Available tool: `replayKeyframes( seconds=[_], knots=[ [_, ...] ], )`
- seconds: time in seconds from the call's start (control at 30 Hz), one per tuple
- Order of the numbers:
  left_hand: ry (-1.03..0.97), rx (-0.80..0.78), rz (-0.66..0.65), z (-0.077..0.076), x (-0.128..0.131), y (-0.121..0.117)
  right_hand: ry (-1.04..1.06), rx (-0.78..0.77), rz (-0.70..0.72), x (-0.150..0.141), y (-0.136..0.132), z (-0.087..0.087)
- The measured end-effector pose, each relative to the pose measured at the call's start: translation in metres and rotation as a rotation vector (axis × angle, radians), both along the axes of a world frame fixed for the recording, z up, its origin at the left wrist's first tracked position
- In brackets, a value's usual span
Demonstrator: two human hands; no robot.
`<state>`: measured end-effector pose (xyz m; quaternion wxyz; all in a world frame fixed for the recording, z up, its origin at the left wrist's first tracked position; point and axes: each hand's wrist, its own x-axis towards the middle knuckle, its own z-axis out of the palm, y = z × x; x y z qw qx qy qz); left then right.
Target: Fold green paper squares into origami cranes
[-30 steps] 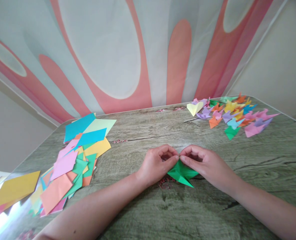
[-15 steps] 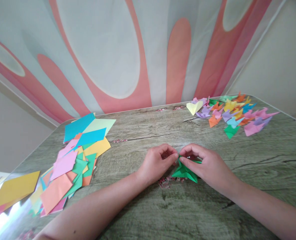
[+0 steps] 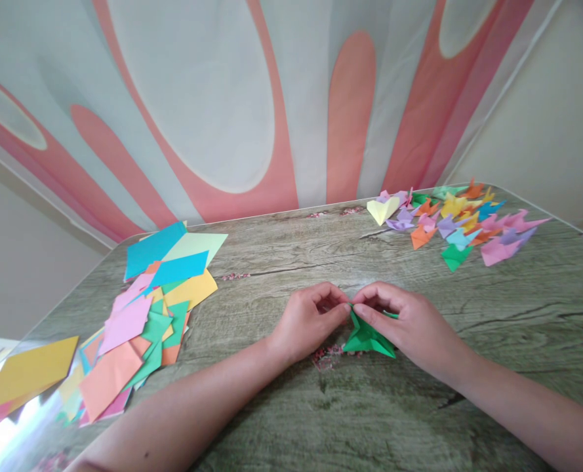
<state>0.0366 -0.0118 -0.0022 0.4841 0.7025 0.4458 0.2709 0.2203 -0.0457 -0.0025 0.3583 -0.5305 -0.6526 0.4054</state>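
Note:
A folded green paper piece (image 3: 366,338) lies on the wood-grain table (image 3: 281,406) in front of me. My left hand (image 3: 307,321) pinches its upper tip with thumb and forefinger, fingers curled. My right hand (image 3: 409,324) meets it from the right, thumb and forefinger pressed together on the same tip and partly covering the paper. Both forearms rest low over the table.
A loose heap of flat coloured paper squares (image 3: 143,308) spreads over the left side, with a yellow sheet (image 3: 30,370) near the left edge. Several small folded paper figures (image 3: 458,223) lie at the far right. A striped pink and white curtain (image 3: 252,98) hangs behind the table.
The green paper has turned and shifted slightly right under my fingers; its lower point now sticks out to the right. Both hands have stayed in place.

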Motion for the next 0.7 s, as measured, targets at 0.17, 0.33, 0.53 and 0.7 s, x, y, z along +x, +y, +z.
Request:
replayKeyframes(
  seconds=[0.17,0.33,0.53,0.7],
  knots=[
    [0.079,0.15,0.011,0.0004,-0.001,-0.0009,0.027,-0.03,0.009,-0.0001,-0.0002,-0.0011],
    [0.099,0.27,-0.035,0.0003,-0.0016,-0.003,0.015,-0.029,-0.005,-0.0001,-0.0012,0.0006],
    [0.096,0.262,-0.025,0.002,0.0001,-0.0037,0.023,-0.026,-0.018,-0.0015,-0.0014,0.0032],
    [0.095,0.177,-0.018,0.0021,0.0013,-0.0043,0.01,-0.006,-0.033,-0.0015,-0.0013,0.0024]
  ],
)
